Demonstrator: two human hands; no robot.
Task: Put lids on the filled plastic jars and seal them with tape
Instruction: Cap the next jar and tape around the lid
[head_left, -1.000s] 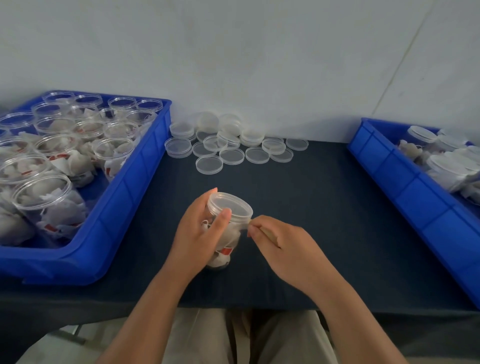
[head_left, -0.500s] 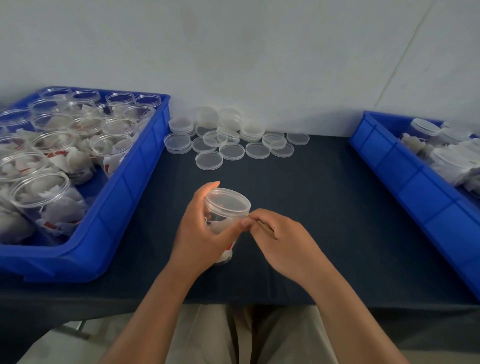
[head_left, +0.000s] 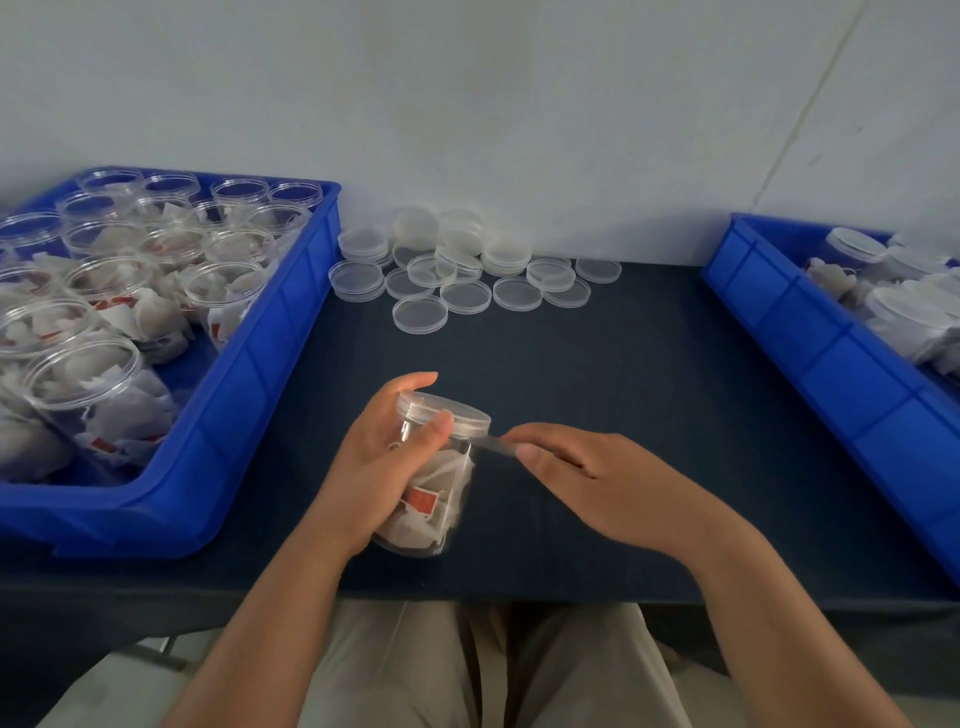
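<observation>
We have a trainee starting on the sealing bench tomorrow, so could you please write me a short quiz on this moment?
1. True or false: the jar gripped by the left hand already has its lid on.
2. What does the right hand pinch? A: a loose lid. B: a strip of tape running from the lid's rim. C: a paper packet.
3. Fill in: the open jars waiting for lids stand in the blue bin on the person's ____ side.

Key: 1 true; 2 B; 3 left.
</observation>
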